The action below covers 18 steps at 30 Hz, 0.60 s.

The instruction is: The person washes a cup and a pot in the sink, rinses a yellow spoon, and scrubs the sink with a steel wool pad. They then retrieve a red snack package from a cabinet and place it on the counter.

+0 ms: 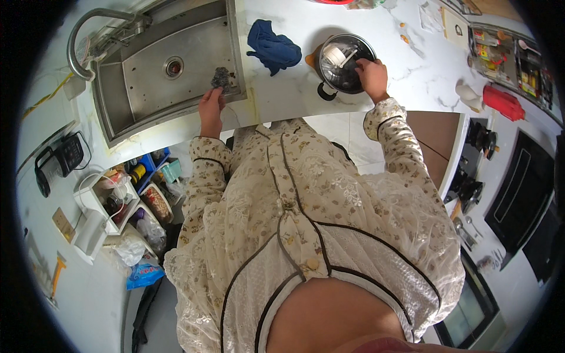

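A grey metal scouring pad is pinched in the fingers of my left hand, over the near right corner of the stainless-steel sink. On the counter to the right stands a dark-lined pot with a black side handle. My right hand reaches over the pot's right rim, its fingertips inside; whether they grip the rim or something in the pot is not clear. A white plastic part lies in the pot, with a pale stick-like piece beside it. Between sink and pot lies a crumpled dark blue cloth.
A curved faucet arches at the sink's far left. Orange scraps lie on the white counter. To the right are a red container and a rack of seasonings. Storage bins stand at lower left.
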Available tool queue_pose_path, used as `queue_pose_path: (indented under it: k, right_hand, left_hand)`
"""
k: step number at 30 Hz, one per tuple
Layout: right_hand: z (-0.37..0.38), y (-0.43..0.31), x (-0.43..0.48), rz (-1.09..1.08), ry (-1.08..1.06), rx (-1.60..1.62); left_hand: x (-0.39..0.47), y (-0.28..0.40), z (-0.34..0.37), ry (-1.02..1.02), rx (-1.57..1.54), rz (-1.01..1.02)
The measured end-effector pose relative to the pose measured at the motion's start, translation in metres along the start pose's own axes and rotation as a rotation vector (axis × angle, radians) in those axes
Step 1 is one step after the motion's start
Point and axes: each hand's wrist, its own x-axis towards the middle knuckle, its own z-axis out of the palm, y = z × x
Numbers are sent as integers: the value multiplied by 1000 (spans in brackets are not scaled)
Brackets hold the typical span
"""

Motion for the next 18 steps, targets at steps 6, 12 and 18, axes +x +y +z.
queue_pose_path:
  k: [6,12,18]
  right_hand:
    - [6,-2,15,15,-114,-60]
    - [-1,-2,12,13,-14,-19]
    - [-21,-21,3,2,277,144]
  left_hand:
    - [0,-3,-8,-11,46,7]
    - [-2,-4,-10,-14,55,0]
    - [-4,-3,-7,-5,29,21]
